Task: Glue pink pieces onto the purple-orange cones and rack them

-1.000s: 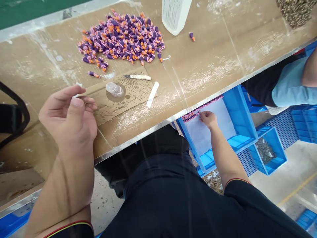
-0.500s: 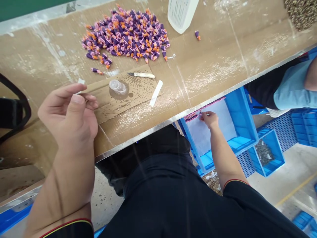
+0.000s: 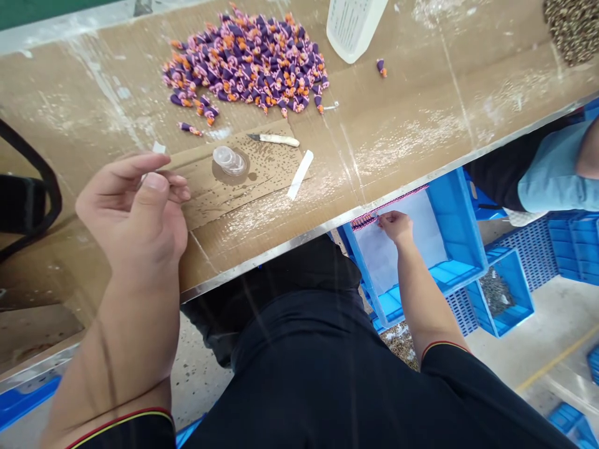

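Observation:
My left hand (image 3: 140,209) is over the left of the table, palm up, with its fingers loosely curled and the thumb apart from them; I see nothing gripped in it. A white strip (image 3: 159,148) shows partly behind its index finger. To its right, small clear round pieces (image 3: 229,160) are stacked on a wet piece of cardboard (image 3: 201,206), near a craft knife (image 3: 278,140) and another white strip (image 3: 300,175). Below the table edge, my right hand (image 3: 396,226) pinches the end of a pink and dark braided cord (image 3: 364,221) inside a blue crate (image 3: 456,218).
A heap of purple, pink and orange knotted pieces (image 3: 253,62) lies at the back, beside a white plastic basket (image 3: 353,31). One loose piece (image 3: 382,68) sits apart. Another person's leg (image 3: 556,165) is at the right, above more blue crates (image 3: 503,290).
The view has shifted slightly, so the table things appear a little further right. My right hand has moved slightly left along the cords; my left hand keeps nearly the same pose.

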{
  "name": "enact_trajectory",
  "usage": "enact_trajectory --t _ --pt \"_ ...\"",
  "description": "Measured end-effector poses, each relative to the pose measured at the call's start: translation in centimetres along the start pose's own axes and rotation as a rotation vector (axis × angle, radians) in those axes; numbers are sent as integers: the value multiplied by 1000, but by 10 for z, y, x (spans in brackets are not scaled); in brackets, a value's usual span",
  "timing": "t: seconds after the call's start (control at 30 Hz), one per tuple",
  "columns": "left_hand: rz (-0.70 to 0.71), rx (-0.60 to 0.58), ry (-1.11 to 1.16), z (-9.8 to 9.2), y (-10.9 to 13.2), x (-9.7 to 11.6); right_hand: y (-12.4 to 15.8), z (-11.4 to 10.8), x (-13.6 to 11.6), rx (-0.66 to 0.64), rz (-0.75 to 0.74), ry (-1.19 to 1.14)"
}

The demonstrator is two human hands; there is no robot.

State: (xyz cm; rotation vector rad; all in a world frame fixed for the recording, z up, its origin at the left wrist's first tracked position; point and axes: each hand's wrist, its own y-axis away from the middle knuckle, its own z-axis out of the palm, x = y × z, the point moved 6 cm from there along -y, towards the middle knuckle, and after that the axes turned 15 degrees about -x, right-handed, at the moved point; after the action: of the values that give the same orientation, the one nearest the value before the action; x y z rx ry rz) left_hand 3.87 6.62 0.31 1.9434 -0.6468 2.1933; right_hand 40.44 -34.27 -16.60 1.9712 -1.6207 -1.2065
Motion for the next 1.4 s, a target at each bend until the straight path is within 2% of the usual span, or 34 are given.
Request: enact_trajectory --t 0.27,0.43,0.63,0.77,0.93,1.13,1.3,1.4 --pt "10 41 -10 -10 2 -11 4 -1 -12 7 -52 172" --pt "16 -53 -32 -2 1 1 7 -1 -12 -11 -86 242" --pt "56 -25 -2 -1 1 2 11 -2 -16 2 -133 308" --pt "28 -27 1 -4 4 -2 11 -1 -17 4 -155 345" --pt "-71 3 19 -13 5 -15 11 0 -15 10 -160 391" --pt "136 -88 33 -14 2 -16 10 0 -13 31 -142 435" --pt "175 -122 46 -9 1 -12 8 -1 -11 36 -145 438" --pt "168 -109 26 -13 1 -16 7 -1 -11 42 -148 427"
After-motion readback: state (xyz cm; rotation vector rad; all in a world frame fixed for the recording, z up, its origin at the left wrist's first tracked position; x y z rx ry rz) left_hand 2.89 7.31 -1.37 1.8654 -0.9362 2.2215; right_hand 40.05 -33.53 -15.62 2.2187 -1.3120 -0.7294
